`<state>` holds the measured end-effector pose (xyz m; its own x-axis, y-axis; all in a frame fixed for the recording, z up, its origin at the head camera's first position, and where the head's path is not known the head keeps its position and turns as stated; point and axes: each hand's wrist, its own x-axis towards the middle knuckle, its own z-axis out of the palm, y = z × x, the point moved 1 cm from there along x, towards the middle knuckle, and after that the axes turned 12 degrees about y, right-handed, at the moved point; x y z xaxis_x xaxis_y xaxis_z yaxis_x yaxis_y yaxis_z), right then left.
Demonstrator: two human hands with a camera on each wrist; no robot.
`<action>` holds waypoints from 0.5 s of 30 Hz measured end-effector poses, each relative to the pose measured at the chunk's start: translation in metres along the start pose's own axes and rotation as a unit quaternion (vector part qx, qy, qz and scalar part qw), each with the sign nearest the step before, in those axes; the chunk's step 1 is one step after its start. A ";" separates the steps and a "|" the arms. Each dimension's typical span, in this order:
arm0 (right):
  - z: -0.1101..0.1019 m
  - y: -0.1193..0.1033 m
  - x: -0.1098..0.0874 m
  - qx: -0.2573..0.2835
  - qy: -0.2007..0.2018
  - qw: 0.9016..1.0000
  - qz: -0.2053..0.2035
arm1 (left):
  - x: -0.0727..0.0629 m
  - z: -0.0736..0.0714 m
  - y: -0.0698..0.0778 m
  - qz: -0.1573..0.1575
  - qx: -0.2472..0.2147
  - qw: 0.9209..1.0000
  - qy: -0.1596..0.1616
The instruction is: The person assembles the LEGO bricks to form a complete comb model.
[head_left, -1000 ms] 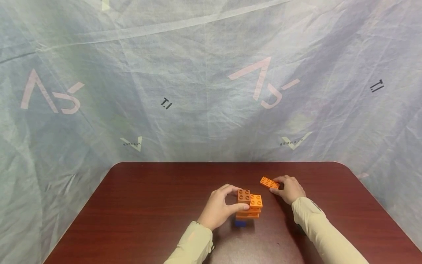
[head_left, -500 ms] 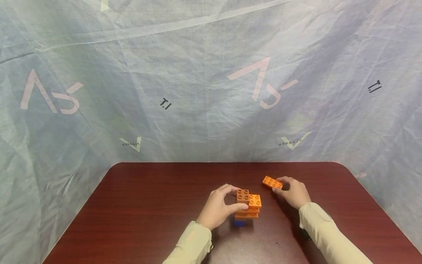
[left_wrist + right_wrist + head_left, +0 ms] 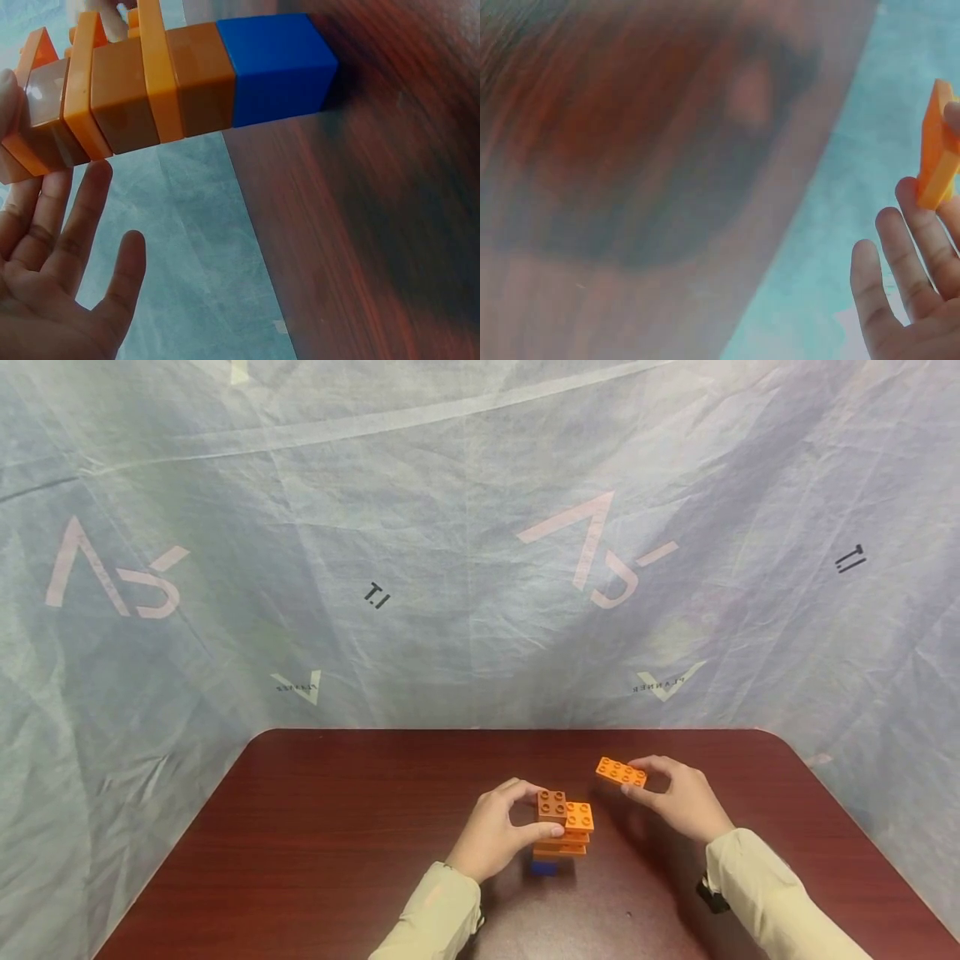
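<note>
A tower of toy building bricks stands on the table, with a blue brick (image 3: 281, 67) at its base. Above that, brown bricks (image 3: 127, 97) alternate with flat orange bricks (image 3: 163, 82) that jut out to one side. My left hand (image 3: 487, 835) grips the tower near its brown top brick (image 3: 552, 804), thumb on the near side and fingers behind. To the right and farther back, my right hand (image 3: 686, 802) pinches a flat orange brick (image 3: 619, 772) at one end, studs up. In the right wrist view this brick (image 3: 936, 150) is held off the table, the other fingers stretched out.
The dark red wooden table (image 3: 337, 827) has rounded far corners. A grey cloth sheet (image 3: 465, 568) with printed letters hangs behind it and along both sides.
My right hand has drawn back to the right and lifted the flat orange brick, which now sits above its shadow. My left hand and the tower have stayed almost in place.
</note>
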<state>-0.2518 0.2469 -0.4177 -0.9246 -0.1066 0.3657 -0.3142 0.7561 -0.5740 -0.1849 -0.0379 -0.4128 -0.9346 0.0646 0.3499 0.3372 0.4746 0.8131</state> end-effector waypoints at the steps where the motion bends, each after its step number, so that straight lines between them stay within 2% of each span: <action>1: -0.003 -0.004 -0.001 0.002 0.001 1.000 -0.008 | 0.000 0.000 0.000 0.000 0.000 1.000 0.000; 8: -0.018 -0.031 -0.004 0.018 0.008 0.997 -0.070 | 0.000 0.000 -0.001 0.003 -0.003 1.000 0.000; 15: -0.026 -0.056 -0.008 0.040 0.005 0.994 -0.103 | 0.000 0.001 -0.001 0.002 -0.006 1.000 0.003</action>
<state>-0.2216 0.2222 -0.3694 -0.8372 -0.2469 0.4880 -0.5128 0.6646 -0.5435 -0.1857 -0.0377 -0.4142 -0.9323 0.0622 0.3564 0.3432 0.4642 0.8165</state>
